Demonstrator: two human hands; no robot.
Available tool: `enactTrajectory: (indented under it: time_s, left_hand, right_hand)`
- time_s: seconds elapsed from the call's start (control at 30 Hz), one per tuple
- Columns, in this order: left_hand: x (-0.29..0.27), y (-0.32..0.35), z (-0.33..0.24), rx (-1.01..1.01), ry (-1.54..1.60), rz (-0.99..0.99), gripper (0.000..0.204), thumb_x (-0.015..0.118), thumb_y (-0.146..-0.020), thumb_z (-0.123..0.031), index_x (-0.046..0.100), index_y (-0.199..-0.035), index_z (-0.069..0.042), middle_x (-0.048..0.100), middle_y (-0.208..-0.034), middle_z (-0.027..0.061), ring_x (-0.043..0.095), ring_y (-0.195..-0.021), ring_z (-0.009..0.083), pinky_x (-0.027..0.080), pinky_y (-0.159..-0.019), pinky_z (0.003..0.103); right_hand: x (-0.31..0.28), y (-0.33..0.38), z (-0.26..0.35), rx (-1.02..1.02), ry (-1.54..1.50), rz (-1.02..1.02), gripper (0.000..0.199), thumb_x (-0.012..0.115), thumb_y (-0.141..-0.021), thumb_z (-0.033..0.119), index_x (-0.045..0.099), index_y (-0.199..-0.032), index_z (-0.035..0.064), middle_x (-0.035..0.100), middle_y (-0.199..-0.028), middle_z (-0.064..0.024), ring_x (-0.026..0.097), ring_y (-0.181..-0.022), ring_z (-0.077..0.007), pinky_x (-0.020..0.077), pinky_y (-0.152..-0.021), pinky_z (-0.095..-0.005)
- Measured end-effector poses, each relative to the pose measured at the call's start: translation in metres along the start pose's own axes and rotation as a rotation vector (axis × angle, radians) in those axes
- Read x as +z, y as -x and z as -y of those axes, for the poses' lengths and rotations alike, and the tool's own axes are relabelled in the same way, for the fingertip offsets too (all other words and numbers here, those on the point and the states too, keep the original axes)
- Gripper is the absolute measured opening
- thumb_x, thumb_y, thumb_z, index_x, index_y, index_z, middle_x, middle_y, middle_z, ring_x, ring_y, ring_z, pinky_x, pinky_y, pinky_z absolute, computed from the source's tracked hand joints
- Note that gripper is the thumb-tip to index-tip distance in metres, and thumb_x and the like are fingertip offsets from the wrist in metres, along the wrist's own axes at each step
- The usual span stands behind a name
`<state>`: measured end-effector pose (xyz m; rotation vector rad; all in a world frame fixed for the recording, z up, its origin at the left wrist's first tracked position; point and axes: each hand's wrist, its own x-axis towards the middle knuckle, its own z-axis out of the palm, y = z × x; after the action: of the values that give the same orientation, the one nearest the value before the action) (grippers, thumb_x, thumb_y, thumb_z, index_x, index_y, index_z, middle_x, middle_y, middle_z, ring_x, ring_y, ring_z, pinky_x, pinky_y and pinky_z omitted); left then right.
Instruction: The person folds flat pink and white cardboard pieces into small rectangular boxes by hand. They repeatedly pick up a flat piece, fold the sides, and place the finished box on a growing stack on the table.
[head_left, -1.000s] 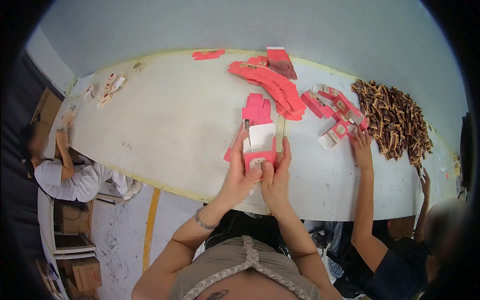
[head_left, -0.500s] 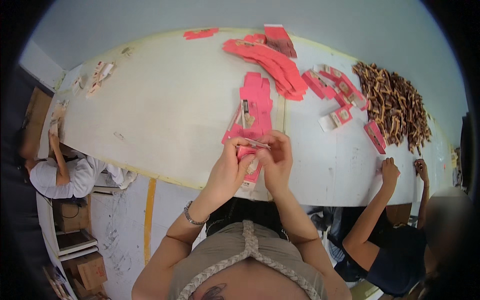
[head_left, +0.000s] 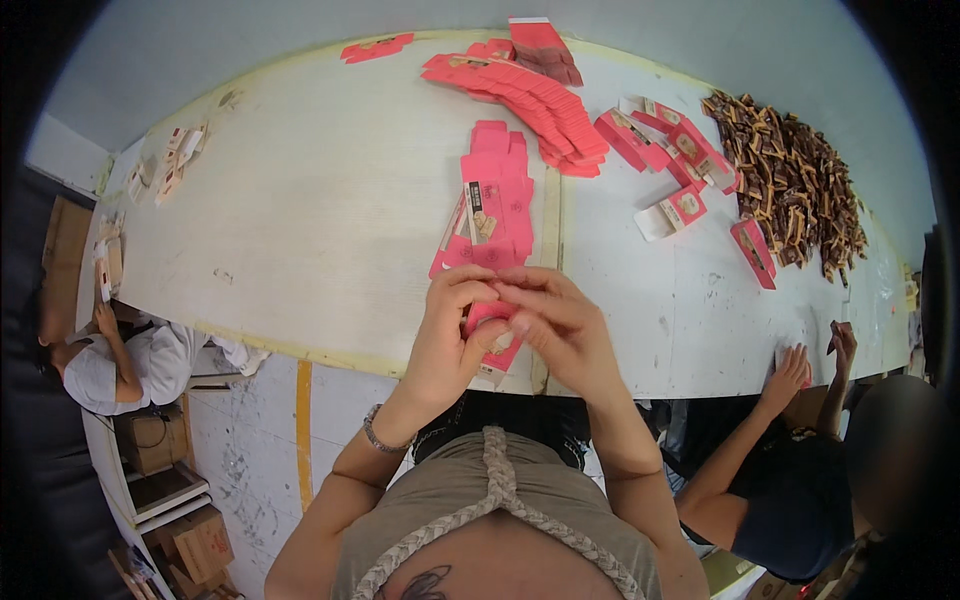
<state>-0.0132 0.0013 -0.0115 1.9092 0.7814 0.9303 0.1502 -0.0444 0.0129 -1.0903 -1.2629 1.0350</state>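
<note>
Close in front of me, a small pink carton (head_left: 492,368) with a pale printed picture is held between my two hands over the table's near edge. My left hand (head_left: 442,335) grips it from the left side, thumb lying across its face. The right hand (head_left: 570,330) has its fingers bent over the carton's far end, with the thumb near its right edge. My fingers cover that far end, so its flaps are hidden. Just beyond my fingertips lie flat, unfolded pink carton blanks (head_left: 510,205), overlapping one another.
A fanned stack of pink blanks (head_left: 530,105) lies farther back. Right of it are several formed pink cartons (head_left: 670,140) and a heap of brown-wrapped pieces (head_left: 790,190). One co-worker (head_left: 790,500) works at the right, another (head_left: 130,365) at the far left by pale cartons (head_left: 180,160).
My right hand's fingers have closed over the carton's far end, covering a flap that stood up before. The right co-worker's nearer hand has spread flat on the table. My view has shifted slightly.
</note>
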Motion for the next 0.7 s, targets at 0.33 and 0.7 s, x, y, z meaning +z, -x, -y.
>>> enactTrajectory:
  time_s: [0.33, 0.7]
  left_hand:
    - [0.008, -0.067, 0.04, 0.026, -0.438, -0.282, 0.038, 0.056, -0.086, -0.012, 0.043, -0.117, 0.005, 0.038, -0.127, 0.0227, 0.042, -0.118, 0.0374, 0.035, -0.1, 0.042]
    - [0.038, -0.062, 0.104, -0.015, -0.69, -0.182, 0.064, 0.051, -0.089, -0.027, 0.027, -0.136, 0.008, 0.03, -0.139, 0.028, 0.034, -0.126, 0.0409, 0.029, -0.103, 0.048]
  right_hand:
    - [-0.113, -0.033, -0.033, -0.015, 1.011, -0.46, 0.029, 0.062, -0.081, 0.014, 0.059, -0.107, 0.0008, 0.063, -0.096, -0.0153, 0.059, -0.09, -0.0268, 0.0476, -0.074, -0.0376]
    - [-0.059, -0.085, -0.122, 0.274, 0.512, -0.296, 0.027, 0.071, -0.077, 0.014, 0.059, -0.094, -0.0034, 0.061, -0.073, -0.0037, 0.053, -0.062, -0.0096, 0.0436, -0.057, -0.0239]
